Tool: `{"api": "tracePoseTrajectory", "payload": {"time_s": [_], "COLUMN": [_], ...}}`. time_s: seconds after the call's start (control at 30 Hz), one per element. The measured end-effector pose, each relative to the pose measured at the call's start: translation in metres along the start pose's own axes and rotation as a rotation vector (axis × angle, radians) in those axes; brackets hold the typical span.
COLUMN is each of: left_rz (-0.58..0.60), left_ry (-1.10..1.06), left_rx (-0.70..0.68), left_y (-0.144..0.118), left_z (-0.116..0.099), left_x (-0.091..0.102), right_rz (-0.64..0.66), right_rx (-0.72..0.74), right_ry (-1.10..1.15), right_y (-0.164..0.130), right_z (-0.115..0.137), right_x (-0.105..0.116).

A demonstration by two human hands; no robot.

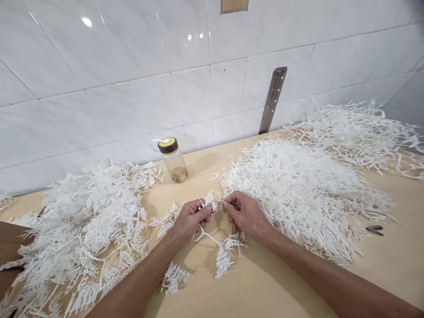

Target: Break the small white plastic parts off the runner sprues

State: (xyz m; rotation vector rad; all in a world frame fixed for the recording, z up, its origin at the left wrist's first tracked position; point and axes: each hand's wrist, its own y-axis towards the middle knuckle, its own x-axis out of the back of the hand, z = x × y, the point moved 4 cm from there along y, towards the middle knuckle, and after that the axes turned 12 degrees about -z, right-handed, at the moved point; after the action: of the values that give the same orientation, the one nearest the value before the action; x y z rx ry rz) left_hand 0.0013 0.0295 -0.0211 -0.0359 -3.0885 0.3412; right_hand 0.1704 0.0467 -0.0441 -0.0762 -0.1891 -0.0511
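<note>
In the middle of the head view my left hand (194,218) is closed around a white branching plastic sprig (208,201), its feathery tips poking out above the fingers. A forked stem of it hangs below, ending in a fringed cluster (225,256) near the table. My right hand (243,214) pinches with thumb and forefinger at the sprig's right side, by a thin white tip; the exact piece between the fingers is too small to make out. Another fringed piece (174,277) lies under my left forearm.
Left is a heap of white branching sprigs (96,207). To the right lie a dense pile of thin white pieces (298,190) and a looser stem pile (361,132). A clear bottle (175,165) stands near the tiled wall. A metal bracket (273,99) leans there. Dark handles (376,229) show far right.
</note>
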Motion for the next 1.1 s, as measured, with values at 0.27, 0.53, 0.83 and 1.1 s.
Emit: {"api": "tracePoseTrajectory", "payload": {"time_s": [0.27,0.53,0.83,1.1], "left_rz": [0.007,-0.005,-0.079,-0.101], "left_ry": [0.001,0.082,0.121,0.043], "left_rx": [-0.006,-0.008,-0.035,-0.062], "left_y": [0.0,-0.001,-0.003,0.001], "left_z": [-0.001,-0.003,-0.004,0.001], "left_x": [0.0,0.0,-0.001,0.0], "right_rz": [0.033,0.121,0.127,0.114], "right_rx": [0.221,0.365,0.29,0.283], "right_ry": [-0.009,0.025,-0.013,-0.023], "right_y": [-0.005,-0.009,-0.008,-0.009], "right_z": [0.012,0.023,0.015,0.015], "right_x": [0.003,0.001,-0.001,-0.002]}}
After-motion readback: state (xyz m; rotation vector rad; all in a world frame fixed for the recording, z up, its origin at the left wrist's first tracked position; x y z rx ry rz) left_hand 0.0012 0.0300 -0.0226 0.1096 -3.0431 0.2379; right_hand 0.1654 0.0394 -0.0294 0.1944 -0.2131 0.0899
